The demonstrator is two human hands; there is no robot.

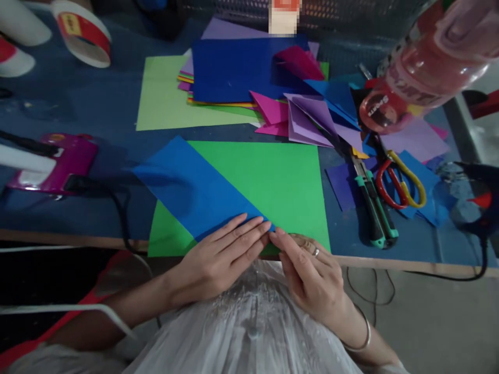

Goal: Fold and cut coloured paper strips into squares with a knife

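A sheet of blue paper (198, 184) lies slantwise across a larger green sheet (280, 176) at the table's front edge. Its long upper side runs down to a narrow tip near my hands. My left hand (228, 254) rests flat on the lower part of the blue paper, fingers stretched out side by side. At the narrow tip, my right hand (312, 265) has its fingers bent and closed on the paper's edge, touching close to the left fingertips. The underside of that grip is hidden. A ring and a bracelet show on the right hand and wrist.
Behind lies a stack of coloured paper topped by a dark blue sheet (241, 70). Folded purple pieces (310, 119), scissors (401, 179) and a green-black cutting tool (376, 208) are on the right, below a pink bottle (421, 78). A purple power strip (74, 161) with cables stands left.
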